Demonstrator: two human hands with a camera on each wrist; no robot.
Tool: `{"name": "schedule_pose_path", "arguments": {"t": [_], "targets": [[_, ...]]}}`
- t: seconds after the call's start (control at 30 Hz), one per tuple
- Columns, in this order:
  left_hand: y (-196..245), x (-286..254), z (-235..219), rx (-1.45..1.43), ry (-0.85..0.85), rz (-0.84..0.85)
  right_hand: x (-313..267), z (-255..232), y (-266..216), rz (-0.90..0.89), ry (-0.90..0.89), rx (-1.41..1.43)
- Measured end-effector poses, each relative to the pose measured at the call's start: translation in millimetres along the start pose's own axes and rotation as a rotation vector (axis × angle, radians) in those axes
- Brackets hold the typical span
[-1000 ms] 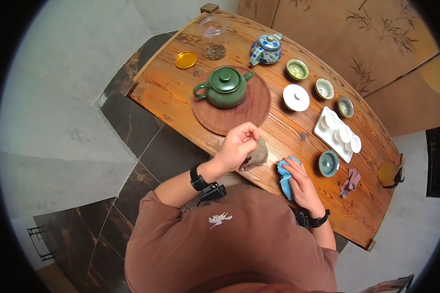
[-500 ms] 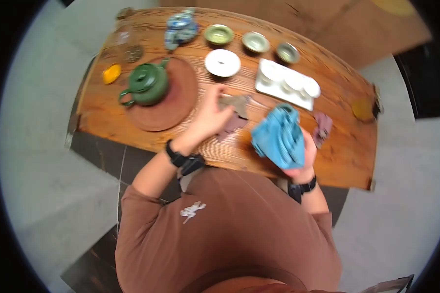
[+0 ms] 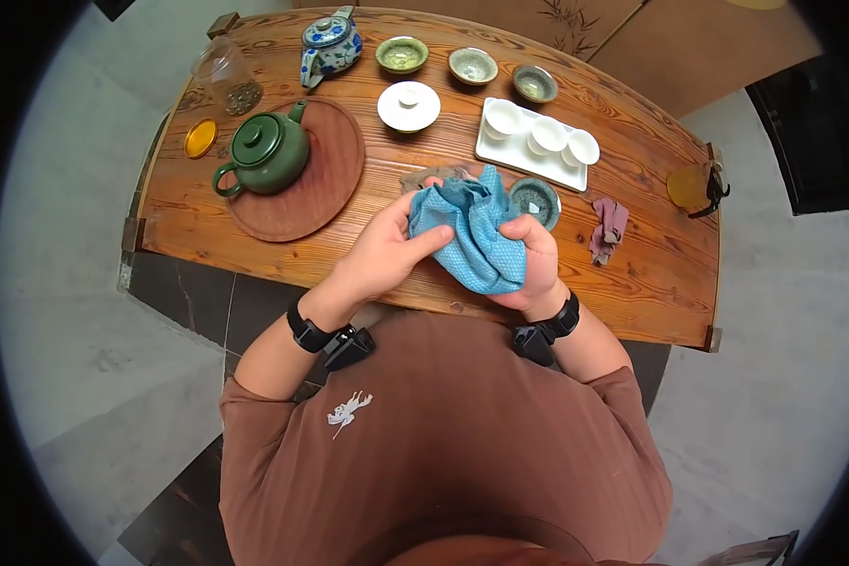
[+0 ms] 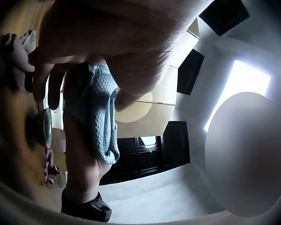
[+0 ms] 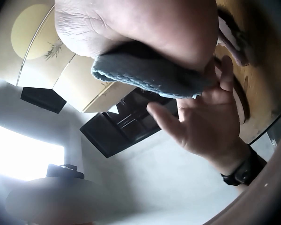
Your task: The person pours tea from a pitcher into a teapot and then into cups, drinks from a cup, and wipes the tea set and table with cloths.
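Observation:
A crumpled blue textured cloth (image 3: 476,245) is held up over the table's near side, in front of the person. My right hand (image 3: 538,269) holds it from the right, thumb on top and palm beneath. At its left side is my left hand (image 3: 382,250), with the thumb over the cloth's edge and fingers partly hidden behind it. The right wrist view shows that left hand (image 5: 206,117) with its thumb spread away from the cloth's end. A grey-brown cloth (image 3: 423,177) lies behind the blue one, partly covered by it.
A green teapot (image 3: 269,156) stands on a round wooden board (image 3: 335,189) at left. Behind are a blue-and-white teapot (image 3: 333,47), several bowls and a white lidded bowl (image 3: 408,106). A white tray (image 3: 495,151) with cups, a teal bowl (image 3: 538,200) and a pink cloth (image 3: 609,229) are right.
My right hand has lifted the blue cloth off the table and brought it toward the middle. My left hand has moved from the grey-brown cloth to the blue one. The head view has turned.

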State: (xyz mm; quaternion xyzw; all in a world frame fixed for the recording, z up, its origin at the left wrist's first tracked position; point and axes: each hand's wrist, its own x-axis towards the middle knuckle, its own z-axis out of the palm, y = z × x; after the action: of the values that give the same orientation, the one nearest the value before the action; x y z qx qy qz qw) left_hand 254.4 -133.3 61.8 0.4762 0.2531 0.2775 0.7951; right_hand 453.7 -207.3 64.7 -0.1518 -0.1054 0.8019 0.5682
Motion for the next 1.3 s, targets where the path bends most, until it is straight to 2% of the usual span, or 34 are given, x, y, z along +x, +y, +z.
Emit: {"name": "schedule_pose_path", "arguments": {"t": [0.07,0.17,0.3,0.4,0.47,0.5,0.53,0.63,0.67,0.7,0.77,0.8,0.83,0.9,1.0,1.07,1.13,1.17,1.2,1.3], "targets": [[5,-5,3,-0.028,0.060,0.033,4,11,2,-0.012,0.014,-0.024],[18,-9,-3,-0.037,0.108,-0.074,5,10,3,-0.004,0.018,-0.019],[23,-16,-15,0.101,0.135,0.094,8,14,3,-0.038,0.114,-0.043],[33,-24,-16,0.285,0.138,0.187,11,28,1,-0.007,0.033,-0.033],[37,-31,-14,0.372,0.134,0.244,9,24,5,-0.026,0.009,-0.172],[39,-33,-14,0.345,0.122,0.211,8,22,7,-0.035,-0.003,-0.240],[40,-35,-15,0.318,0.110,0.177,9,28,7,-0.041,0.103,-0.332],[42,-45,-23,0.167,0.016,0.039,8,15,4,-0.134,0.255,-0.512],[43,-48,-28,0.113,-0.022,-0.016,7,19,1,-0.206,0.202,-0.651],[39,-48,-39,0.068,-0.112,0.003,1,20,-8,-0.254,0.166,-0.977],[28,-51,-63,-0.017,-0.284,0.028,-4,55,-16,-0.348,-0.022,-1.037],[38,-52,-50,-0.041,-0.252,0.034,-8,65,-21,-0.320,-0.036,-1.040],[46,-53,-39,0.056,-0.252,0.100,-10,75,-23,-0.283,-0.018,-0.999],[55,-50,-19,0.223,-0.271,0.250,-16,87,-35,-0.154,0.011,-1.128],[51,-49,-16,0.498,-0.290,0.281,-16,105,-42,-0.166,-0.092,-1.340],[48,-50,-10,0.577,-0.215,0.300,-11,99,-36,-0.166,-0.046,-1.003],[53,-46,-5,0.472,-0.249,0.120,1,95,-30,-0.167,-0.058,-0.707],[55,-45,-2,0.419,-0.267,0.030,6,90,-33,-0.109,-0.029,-0.589],[54,-44,7,0.366,-0.208,0.177,10,83,-35,-0.051,-0.002,-0.473],[40,-35,-4,-0.016,-0.088,-0.034,19,46,-32,0.061,0.061,-0.227]]}}
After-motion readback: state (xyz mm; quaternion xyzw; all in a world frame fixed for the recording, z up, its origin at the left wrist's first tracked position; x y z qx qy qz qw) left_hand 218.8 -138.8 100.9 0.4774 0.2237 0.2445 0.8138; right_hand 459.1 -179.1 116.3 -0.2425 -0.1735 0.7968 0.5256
